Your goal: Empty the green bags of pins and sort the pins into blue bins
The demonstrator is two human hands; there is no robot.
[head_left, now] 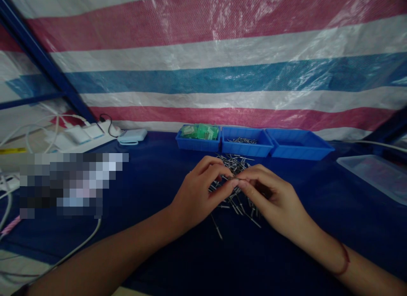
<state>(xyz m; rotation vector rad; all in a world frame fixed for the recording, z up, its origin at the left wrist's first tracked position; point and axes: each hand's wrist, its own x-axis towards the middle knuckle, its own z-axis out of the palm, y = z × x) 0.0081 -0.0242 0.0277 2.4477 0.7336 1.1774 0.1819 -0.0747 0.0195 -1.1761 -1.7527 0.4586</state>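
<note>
Both hands meet above a loose pile of silver blind rivets [235, 205] on the dark blue table [178, 262]. My left hand [195, 192] is closed in a pinch, thumb against forefinger, on a rivet [226, 177]. From the other side my right hand [276, 196] pinches at the same spot, its fingertips touching those of the left. Most of the held rivet is hidden by the fingers. One stray rivet [217, 228] lies in front of the pile.
Behind the pile stand three blue bins: one with green packets [203, 132], one with rivets [243, 141], and a right-hand bin [299, 149]. A clear plastic lid [375, 173] lies at right. Power strip [95, 132], cables and a light blue case [132, 136] sit left.
</note>
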